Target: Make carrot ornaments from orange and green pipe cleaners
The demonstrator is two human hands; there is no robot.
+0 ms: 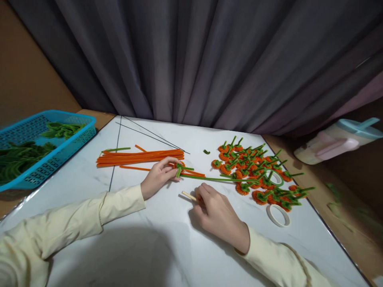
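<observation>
My left hand [161, 176] is closed, its fingertips pinching a small orange pipe-cleaner pumpkin with a green top [179, 170]. Part of that pumpkin is hidden behind the fingers. A long green pipe cleaner [215, 179] runs from near those fingertips to the right. My right hand [217, 211] is closed around a thin wooden stick [188, 195], whose pale end sticks out to the left. Behind my left hand lies a bundle of orange pipe cleaners [140, 157]. Finished-looking orange pumpkins with green stems [248, 163] lie grouped at the right.
A blue basket [86, 121] with green pipe-cleaner pieces [26, 159] stands at the left. Two tape rolls, one green-edged [280, 180] and one white [287, 220], lie by the pumpkins. Thin dark wires [155, 136] lie at the back. A lidded cup [314, 149] rests at the right.
</observation>
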